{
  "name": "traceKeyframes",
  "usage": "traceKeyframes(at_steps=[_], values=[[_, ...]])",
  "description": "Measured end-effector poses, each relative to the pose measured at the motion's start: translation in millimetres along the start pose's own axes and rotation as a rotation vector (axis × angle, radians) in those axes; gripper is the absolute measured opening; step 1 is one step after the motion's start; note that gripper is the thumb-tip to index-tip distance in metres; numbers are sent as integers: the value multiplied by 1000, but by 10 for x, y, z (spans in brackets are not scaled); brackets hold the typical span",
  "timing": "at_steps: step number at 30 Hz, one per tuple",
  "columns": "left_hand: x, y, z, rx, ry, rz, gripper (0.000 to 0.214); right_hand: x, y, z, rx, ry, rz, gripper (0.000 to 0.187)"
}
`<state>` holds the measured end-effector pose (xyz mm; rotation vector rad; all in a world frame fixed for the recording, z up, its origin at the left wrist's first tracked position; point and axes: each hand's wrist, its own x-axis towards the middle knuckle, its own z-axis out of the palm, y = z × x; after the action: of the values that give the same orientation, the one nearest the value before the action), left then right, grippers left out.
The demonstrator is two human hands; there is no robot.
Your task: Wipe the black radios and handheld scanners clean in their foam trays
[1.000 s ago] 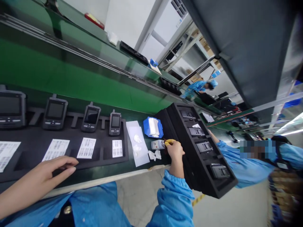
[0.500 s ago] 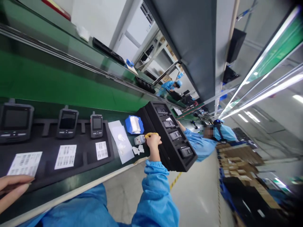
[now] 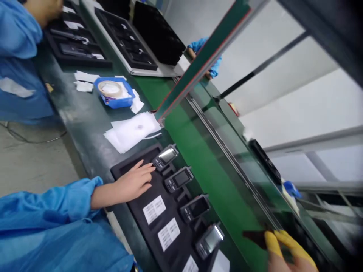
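My left hand (image 3: 133, 183) lies flat and open on a black foam tray (image 3: 124, 168), fingertips close to the nearest of several handheld devices (image 3: 166, 156) standing in a row along the tray's far side. White printed labels (image 3: 154, 209) lie in the tray's recesses. My right hand (image 3: 286, 253) shows only at the bottom right edge, above the green belt. Its two yellow-capped fingers are pressed together against a dark blurred thing I cannot make out.
White sheets (image 3: 132, 130) and a blue tray with a tape roll (image 3: 113, 90) lie further along the bench. A co-worker in a blue coat (image 3: 19, 56) works at more black trays (image 3: 76, 37). The green conveyor belt (image 3: 210, 170) runs alongside.
The camera has swung round sharply to the left along the bench. My left hand now rests on the foam tray. My right hand has left the small bottle and come over the belt.
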<state>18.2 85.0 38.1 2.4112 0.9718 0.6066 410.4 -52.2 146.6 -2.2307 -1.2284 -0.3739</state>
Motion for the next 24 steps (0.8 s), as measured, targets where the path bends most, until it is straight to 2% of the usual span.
traceKeyframes(at_steps=[2, 5, 7, 9, 13, 16, 20, 24], values=[[-5, -17, 58, 33, -33, 9, 10, 240, -497, 311, 45, -54, -77, 34], [28, -34, 112, 58, -67, 23, 19, 497, -1179, 753, 141, -148, -281, 36], [56, -46, 127, 64, -73, 2, 24, 591, -1502, 1028, 165, -211, -388, 35], [73, -56, 137, 56, -69, -25, 29, 635, -1716, 1280, 187, -278, -476, 33], [81, -56, 151, 3, -49, -30, 32, 639, -1957, 1675, 205, -424, -600, 30], [91, -53, 157, -43, -49, -38, 32, 615, -2073, 1857, 205, -499, -679, 29], [104, -55, 173, -101, -48, -66, 32, 589, -2157, 1972, 174, -575, -750, 24], [95, -57, 225, -98, -67, -64, 33, 601, -2166, 2022, 217, -686, -753, 25]])
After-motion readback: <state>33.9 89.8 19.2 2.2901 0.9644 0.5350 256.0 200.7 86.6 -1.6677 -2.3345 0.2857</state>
